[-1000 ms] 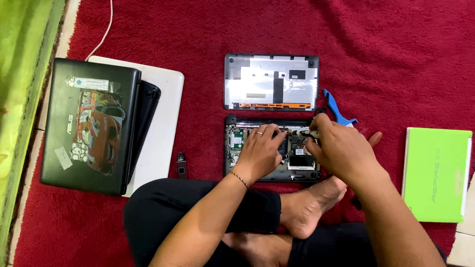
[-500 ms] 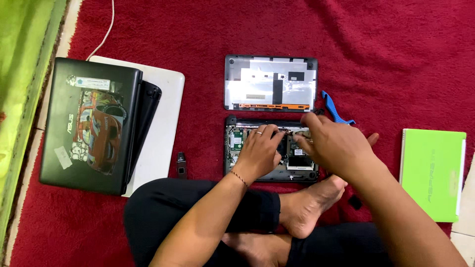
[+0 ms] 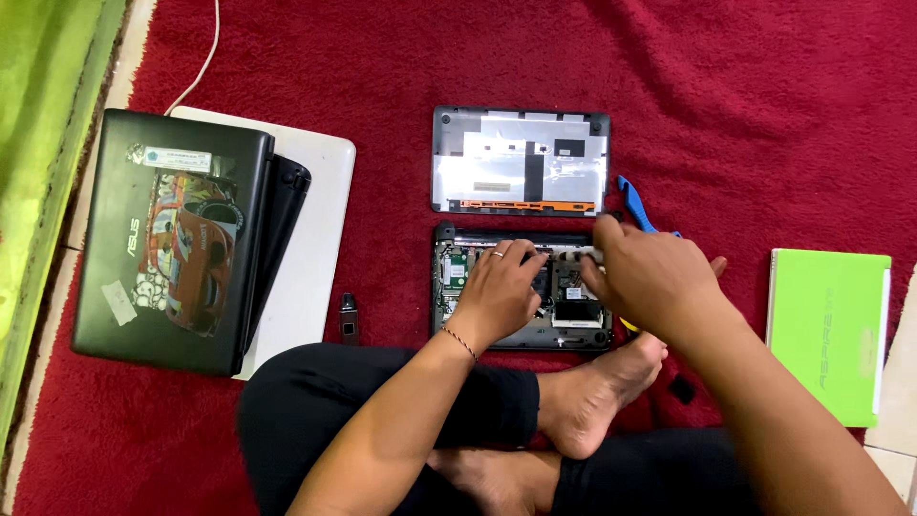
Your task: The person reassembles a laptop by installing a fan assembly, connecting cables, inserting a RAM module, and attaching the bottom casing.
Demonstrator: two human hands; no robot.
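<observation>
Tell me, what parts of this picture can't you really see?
- Head view: both hands, left hand and right hand, cover the middle of the opened laptop, so the part they touch is hidden.
- The blue tool is partly behind the right hand.
- The small black piece on the red carpet is too small to identify.

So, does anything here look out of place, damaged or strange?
Nothing looks damaged. The small laptop lies opened on the red carpet, its insides bare, with both hands on it: left hand, right hand. Its removed bottom cover lies inside-up just beyond. The stacked laptops on the left overlap unevenly.
</observation>
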